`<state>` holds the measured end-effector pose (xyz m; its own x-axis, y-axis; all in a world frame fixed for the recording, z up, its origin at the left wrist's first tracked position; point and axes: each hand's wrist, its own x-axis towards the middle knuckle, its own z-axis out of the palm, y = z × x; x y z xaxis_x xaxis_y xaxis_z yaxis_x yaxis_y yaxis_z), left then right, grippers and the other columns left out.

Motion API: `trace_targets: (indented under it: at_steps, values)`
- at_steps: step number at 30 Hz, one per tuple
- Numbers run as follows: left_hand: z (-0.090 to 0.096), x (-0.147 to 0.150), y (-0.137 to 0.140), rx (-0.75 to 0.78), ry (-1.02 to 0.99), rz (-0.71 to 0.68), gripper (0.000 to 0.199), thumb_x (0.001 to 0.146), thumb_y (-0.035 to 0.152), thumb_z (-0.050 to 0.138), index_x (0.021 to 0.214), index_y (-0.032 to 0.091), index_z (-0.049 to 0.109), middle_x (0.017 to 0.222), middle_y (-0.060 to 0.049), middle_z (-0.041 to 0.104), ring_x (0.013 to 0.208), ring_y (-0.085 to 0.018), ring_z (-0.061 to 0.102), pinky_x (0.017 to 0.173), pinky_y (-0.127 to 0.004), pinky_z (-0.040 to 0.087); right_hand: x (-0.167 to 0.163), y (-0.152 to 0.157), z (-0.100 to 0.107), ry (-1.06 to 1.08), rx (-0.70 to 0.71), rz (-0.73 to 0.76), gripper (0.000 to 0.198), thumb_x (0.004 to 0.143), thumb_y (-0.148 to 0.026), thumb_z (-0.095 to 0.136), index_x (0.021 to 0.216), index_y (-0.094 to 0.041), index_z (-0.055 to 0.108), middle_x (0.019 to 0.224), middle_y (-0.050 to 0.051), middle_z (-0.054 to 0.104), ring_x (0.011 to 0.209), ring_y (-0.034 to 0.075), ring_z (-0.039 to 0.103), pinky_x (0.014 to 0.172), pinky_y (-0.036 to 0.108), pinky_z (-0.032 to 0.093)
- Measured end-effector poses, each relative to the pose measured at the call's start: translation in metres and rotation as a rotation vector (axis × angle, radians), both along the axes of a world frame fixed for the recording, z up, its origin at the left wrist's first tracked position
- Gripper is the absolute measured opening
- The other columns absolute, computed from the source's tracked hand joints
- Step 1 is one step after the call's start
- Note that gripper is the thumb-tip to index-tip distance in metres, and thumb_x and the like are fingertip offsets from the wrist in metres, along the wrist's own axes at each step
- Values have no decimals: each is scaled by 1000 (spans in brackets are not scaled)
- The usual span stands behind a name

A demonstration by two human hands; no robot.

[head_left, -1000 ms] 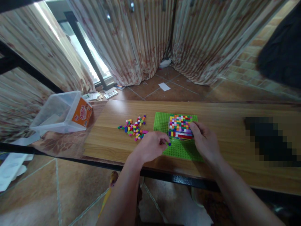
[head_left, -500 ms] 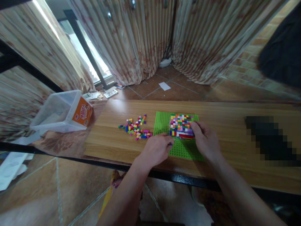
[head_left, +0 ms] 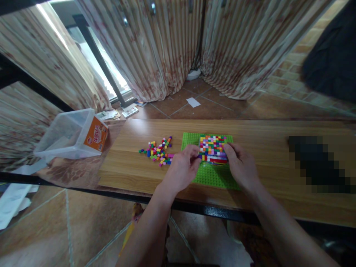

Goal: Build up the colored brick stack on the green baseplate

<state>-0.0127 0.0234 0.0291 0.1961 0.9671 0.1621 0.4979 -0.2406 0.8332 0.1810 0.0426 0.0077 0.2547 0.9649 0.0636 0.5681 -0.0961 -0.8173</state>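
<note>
A block built of many-coloured toy bricks (head_left: 213,144) stands on a green studded baseplate (head_left: 214,177). My right hand (head_left: 242,163) grips its right side, thumb on the near corner and the other fingers mostly hidden behind. At the block's left front corner, my left hand (head_left: 182,165) pinches a small dark blue or purple brick (head_left: 199,157) between thumb and fingertips. Whether that brick touches the block I cannot tell. Loose small bricks (head_left: 158,151) lie scattered on the wooden tabletop to the left, partly covered by my left hand.
A clear plastic bin (head_left: 69,129) with an orange label is left of the wooden tabletop (head_left: 122,163). A blurred-out dark shape (head_left: 317,163) occupies the right part of the table. Behind hang striped curtains (head_left: 167,48), and a white paper (head_left: 193,102) lies on the tiled floor.
My left hand has moved up and away from me, bringing the small brick from above the baseplate's front to the block's left front corner. My right hand keeps its grip. The view shifted slightly.
</note>
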Motion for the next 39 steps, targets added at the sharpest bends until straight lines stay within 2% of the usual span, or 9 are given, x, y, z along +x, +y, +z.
trace_targets:
  at_steps: [3,6,13,17,26,33,39]
  values:
    - [-2,3,3,8,1,20,8,88,12,57,90,18,61,87,-1,70,81,-14,66,76,-26,52,0,0,0,17,5,12,58,89,-62,47,109,-16,75,99,11,76,91,28,68,81,38,51]
    - [-4,5,6,36,-3,31,10,88,12,56,84,19,63,84,-1,70,81,-14,66,76,-26,51,0,0,-1,15,11,18,59,90,-63,46,109,-15,75,99,12,76,90,28,68,80,38,51]
    - [-9,14,9,119,57,76,12,86,12,60,87,21,67,87,-1,72,83,-16,67,79,-28,53,1,0,-1,-4,12,23,62,90,-64,44,111,-14,75,100,13,76,90,28,68,80,39,51]
    - [-7,18,8,133,131,116,11,85,13,60,85,21,66,85,0,72,81,-16,68,78,-29,52,1,1,-2,-26,9,13,63,90,-65,44,113,-15,74,101,13,76,92,28,68,82,39,50]
    - [-6,20,7,159,163,136,12,84,10,59,85,20,66,85,-2,72,80,-16,68,75,-27,52,0,1,-1,-26,8,4,62,90,-64,44,112,-15,75,101,13,76,91,28,68,81,39,50]
    - [-5,25,7,161,249,163,11,85,11,59,82,20,66,83,-2,71,76,-16,67,73,-28,52,1,1,-2,-32,10,10,63,90,-64,43,113,-14,74,101,13,76,92,29,68,82,40,50]
    - [-6,28,6,101,192,236,9,85,14,66,91,21,62,87,-2,75,82,-19,71,77,-31,55,0,1,0,-24,-7,9,62,90,-63,44,113,-14,74,103,14,76,94,29,68,84,40,50]
